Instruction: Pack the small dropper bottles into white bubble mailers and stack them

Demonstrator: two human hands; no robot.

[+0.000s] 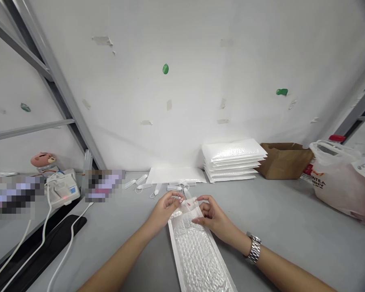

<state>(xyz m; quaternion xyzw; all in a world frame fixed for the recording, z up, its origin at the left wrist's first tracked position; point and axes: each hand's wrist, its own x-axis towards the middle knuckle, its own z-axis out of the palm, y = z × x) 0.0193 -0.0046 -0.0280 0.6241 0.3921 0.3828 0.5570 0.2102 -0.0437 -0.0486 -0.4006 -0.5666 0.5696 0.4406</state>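
Observation:
A white bubble mailer lies lengthwise on the grey table, running toward me, its top end between my hands. My left hand is closed in a pinch at the mailer's upper left corner. My right hand grips the upper right edge, thumb on the front and fingers curled at the corner. Between the hands, a pale translucent piece with a small reddish mark shows at the mailer's top; whether it is the flap or a separate packet I cannot tell. Just beyond lie several small white tags with loops.
A stack of white bubble mailers stands against the wall, beside a flat white mailer. Farther right are an open brown paper bag and a full plastic bag. White cables and a power strip occupy the left.

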